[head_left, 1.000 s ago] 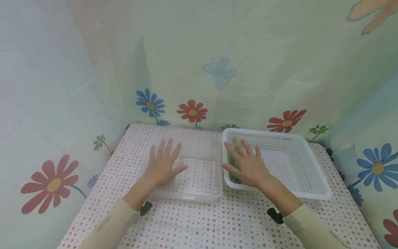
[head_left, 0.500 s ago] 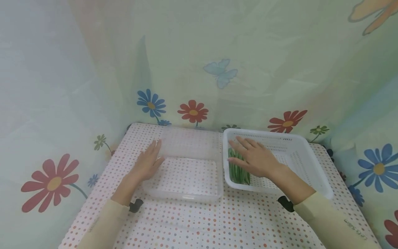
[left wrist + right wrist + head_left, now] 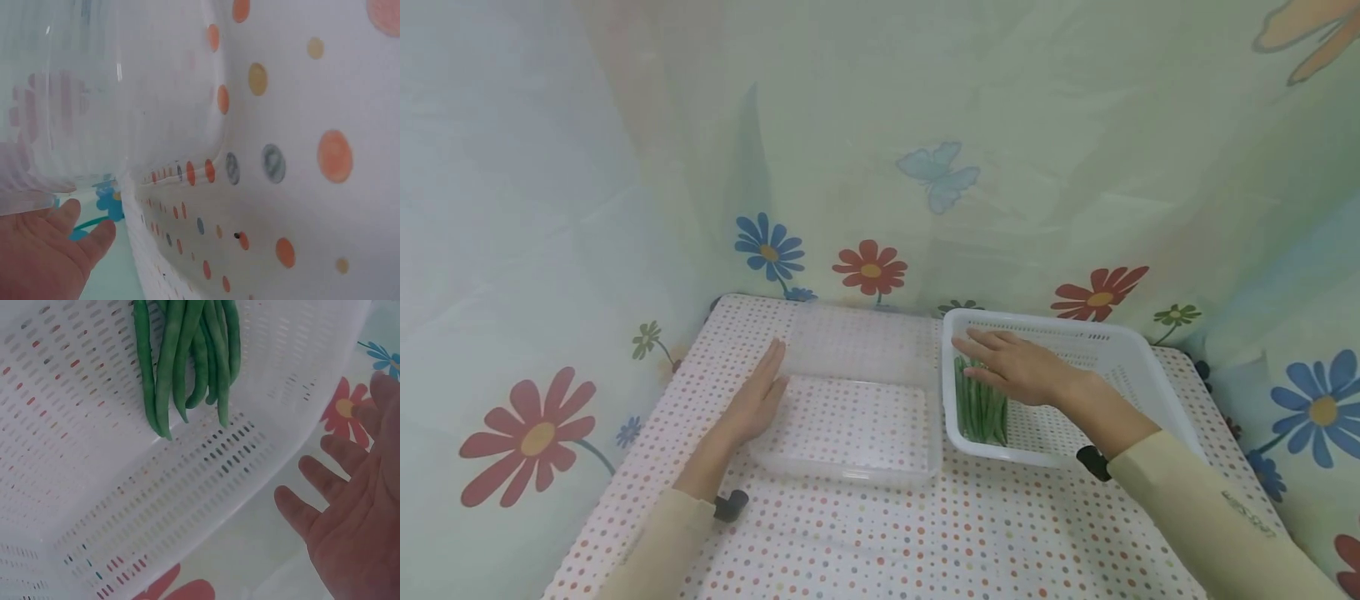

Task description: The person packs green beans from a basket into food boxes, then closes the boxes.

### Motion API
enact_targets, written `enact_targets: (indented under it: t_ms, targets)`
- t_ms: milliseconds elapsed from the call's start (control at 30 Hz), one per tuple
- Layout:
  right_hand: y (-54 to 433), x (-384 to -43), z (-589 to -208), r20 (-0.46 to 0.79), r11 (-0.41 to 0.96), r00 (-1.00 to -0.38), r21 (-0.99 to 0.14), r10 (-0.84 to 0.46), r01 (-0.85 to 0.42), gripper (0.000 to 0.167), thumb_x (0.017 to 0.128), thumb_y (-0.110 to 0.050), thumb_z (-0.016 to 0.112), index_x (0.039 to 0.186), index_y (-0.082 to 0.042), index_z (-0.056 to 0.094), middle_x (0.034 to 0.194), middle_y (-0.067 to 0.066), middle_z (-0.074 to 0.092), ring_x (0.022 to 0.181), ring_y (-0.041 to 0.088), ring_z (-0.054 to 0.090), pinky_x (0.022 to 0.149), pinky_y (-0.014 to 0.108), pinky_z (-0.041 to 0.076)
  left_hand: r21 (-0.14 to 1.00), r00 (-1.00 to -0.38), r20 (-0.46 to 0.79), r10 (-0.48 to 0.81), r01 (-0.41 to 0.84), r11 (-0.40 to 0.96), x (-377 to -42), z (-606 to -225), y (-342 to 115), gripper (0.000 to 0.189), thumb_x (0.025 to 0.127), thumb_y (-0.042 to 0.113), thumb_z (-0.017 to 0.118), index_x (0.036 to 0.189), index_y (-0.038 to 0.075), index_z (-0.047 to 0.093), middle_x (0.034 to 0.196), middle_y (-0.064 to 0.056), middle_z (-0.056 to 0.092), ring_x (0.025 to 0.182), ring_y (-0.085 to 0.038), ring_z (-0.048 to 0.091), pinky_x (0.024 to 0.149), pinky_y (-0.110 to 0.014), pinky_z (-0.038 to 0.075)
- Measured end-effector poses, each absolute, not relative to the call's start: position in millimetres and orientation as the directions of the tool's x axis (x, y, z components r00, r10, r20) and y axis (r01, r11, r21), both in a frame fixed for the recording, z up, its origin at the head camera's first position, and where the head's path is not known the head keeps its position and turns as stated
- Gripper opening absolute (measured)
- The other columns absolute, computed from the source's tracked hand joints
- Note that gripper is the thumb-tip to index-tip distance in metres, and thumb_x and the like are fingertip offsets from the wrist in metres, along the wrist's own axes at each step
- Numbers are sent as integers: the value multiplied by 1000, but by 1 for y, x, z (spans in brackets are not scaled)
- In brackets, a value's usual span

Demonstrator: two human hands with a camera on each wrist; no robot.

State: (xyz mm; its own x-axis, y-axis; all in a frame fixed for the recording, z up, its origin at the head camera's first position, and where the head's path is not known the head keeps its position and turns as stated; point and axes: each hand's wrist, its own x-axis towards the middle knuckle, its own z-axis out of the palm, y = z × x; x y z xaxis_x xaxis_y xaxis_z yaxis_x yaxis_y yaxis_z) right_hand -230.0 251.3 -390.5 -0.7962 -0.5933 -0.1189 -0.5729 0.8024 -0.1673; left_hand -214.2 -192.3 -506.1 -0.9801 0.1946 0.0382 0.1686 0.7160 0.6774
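Note:
Several green beans (image 3: pixel 979 408) lie together along the left side of a white slotted basket (image 3: pixel 1168 392); the right wrist view shows the beans (image 3: pixel 181 356) close up. Above them hovers my right hand (image 3: pixel 1018 367), fingers extended, holding nothing. To the left stands a clear plastic container (image 3: pixel 857 433) with a translucent lid (image 3: pixel 865 342) at its back. At the container's left edge is my left hand (image 3: pixel 752 404), its fingers straight. In the left wrist view the hand (image 3: pixel 47 253) is by the container wall (image 3: pixel 87 125); whether it touches cannot be told.
A dotted cloth (image 3: pixel 880 542) covers the table under both containers. Behind and at the sides hangs a curtain (image 3: pixel 820 125) printed with flowers and butterflies. A small black wrist device (image 3: pixel 730 506) sits at the left cuff, another black device (image 3: pixel 1093 463) at the right.
My left hand has moved left from over the clear container to its left edge. My right hand has shifted right and turned, uncovering more of the green beans.

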Motion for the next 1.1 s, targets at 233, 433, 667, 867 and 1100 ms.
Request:
enact_targets:
  t_ms: [233, 433, 667, 867, 1100]
  targets:
    - [253, -241, -398, -90, 761, -755, -68, -649, -646, 60, 96, -17, 76, 152, -14, 55, 154, 18, 55, 142, 43, 52, 108, 61, 52, 728, -988, 29, 154, 127, 673, -214, -509, -191, 60, 114, 36, 24, 169, 16, 9, 177, -5, 4, 164, -31, 8, 134, -53, 9]
    - [252, -254, -405, -108, 756, -748, -78, -655, -650, 40, 86, -8, 85, 124, -12, 75, 138, 13, 69, 131, 37, 62, 106, 57, 55, 744, -989, 33, 142, 119, 658, -212, -509, -193, 59, 114, 33, 25, 169, 17, 11, 177, -4, 7, 164, -30, 9, 134, -51, 10]
    - [252, -264, -425, -208, 760, -735, -76, -645, -645, 43, 86, -5, 84, 126, -18, 76, 137, 8, 70, 128, 35, 64, 104, 55, 57, 749, -992, 32, 121, 104, 654, -211, -512, -194, 59, 114, 32, 27, 169, 18, 13, 177, -5, 10, 164, -28, 11, 134, -51, 11]
    - [250, -270, -437, -174, 692, -676, -56, -716, -720, 44, 78, 6, 85, 113, -20, 80, 124, 4, 75, 116, 30, 69, 98, 50, 61, 753, -991, 42, 127, 115, 648, -213, -513, -194, 58, 114, 31, 28, 169, 19, 14, 176, -6, 13, 163, -28, 13, 134, -51, 12]
    - [242, -275, -442, -234, 737, -706, -74, -668, -672, 53, 75, 16, 79, 111, -22, 81, 121, 2, 76, 121, 31, 69, 105, 52, 57, 757, -988, 65, 140, 140, 638, -215, -512, -195, 57, 114, 26, 31, 168, 17, 16, 176, -9, 15, 163, -29, 14, 134, -51, 12]
